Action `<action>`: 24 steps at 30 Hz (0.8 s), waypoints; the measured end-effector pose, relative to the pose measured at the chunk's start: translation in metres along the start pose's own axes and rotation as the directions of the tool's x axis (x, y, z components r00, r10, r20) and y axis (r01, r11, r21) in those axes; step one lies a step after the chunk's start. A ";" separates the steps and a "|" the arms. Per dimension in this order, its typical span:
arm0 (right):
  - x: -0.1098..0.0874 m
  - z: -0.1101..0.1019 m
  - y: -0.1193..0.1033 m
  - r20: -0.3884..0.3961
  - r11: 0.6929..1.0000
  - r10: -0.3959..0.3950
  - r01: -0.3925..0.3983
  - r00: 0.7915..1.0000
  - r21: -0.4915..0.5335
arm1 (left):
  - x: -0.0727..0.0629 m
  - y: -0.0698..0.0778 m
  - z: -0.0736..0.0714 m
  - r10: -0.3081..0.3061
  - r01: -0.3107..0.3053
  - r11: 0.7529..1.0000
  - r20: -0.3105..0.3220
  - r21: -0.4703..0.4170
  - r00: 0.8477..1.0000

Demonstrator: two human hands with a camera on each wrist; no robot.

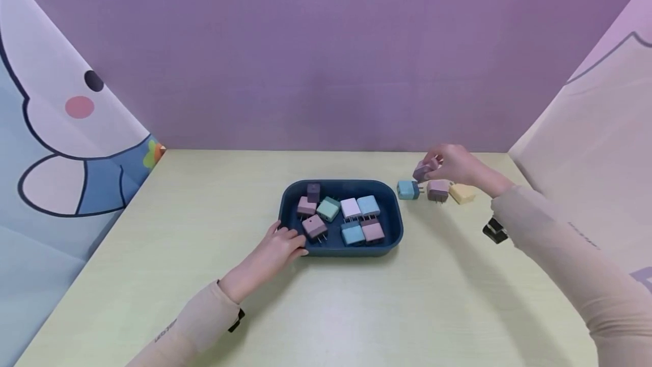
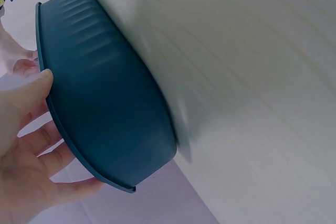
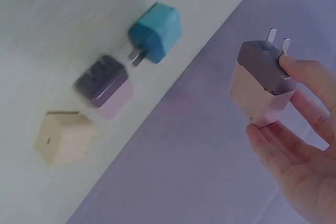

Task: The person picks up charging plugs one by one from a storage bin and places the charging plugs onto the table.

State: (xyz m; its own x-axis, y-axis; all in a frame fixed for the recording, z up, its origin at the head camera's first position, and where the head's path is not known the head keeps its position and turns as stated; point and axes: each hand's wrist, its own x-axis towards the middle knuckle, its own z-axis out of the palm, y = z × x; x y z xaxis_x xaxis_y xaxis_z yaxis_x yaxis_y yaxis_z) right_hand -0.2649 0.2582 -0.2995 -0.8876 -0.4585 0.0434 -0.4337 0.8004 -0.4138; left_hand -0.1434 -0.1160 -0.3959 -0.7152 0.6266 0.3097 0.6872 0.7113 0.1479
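Note:
A pink and dark mauve plug charger (image 3: 260,85) is pinched between the thumb and fingers of my right hand (image 1: 453,164), its two metal prongs exposed. This hand is raised over the table, right of a dark blue plastic tray (image 1: 338,251). Below it lie a blue charger (image 1: 407,190), a pink and mauve charger (image 1: 437,191) and a yellow charger (image 1: 462,193). My left hand (image 1: 275,251) grips the tray's near left corner, thumb outside the rim. Inside the tray are several chargers, among them a green one (image 1: 328,209) and a light blue one (image 1: 368,205).
The pale wooden table (image 1: 331,310) extends around the tray. A purple backdrop (image 1: 331,61) stands along its far edge, with printed cloth panels (image 1: 56,106) at the sides.

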 end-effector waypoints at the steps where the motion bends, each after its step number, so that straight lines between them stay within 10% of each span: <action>1: -0.001 -0.001 0.003 -0.005 1.000 0.006 -0.006 1.000 -0.003 | 0.000 0.000 0.000 -0.003 0.003 1.000 0.002 -0.001 1.000; 24: -0.020 -0.007 0.066 -0.144 0.980 0.197 -0.198 0.970 0.013 | 0.000 0.000 -0.001 0.009 -0.009 1.000 -0.014 0.008 1.000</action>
State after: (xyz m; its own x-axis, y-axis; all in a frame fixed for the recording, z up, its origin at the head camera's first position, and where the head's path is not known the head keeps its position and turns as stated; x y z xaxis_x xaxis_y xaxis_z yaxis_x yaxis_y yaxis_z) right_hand -0.2762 0.3225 -0.3216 -0.9687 -0.2309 0.0915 -0.2477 0.8701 -0.4261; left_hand -0.1431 -0.1166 -0.3947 -0.7071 0.6284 0.3244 0.6925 0.7081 0.1378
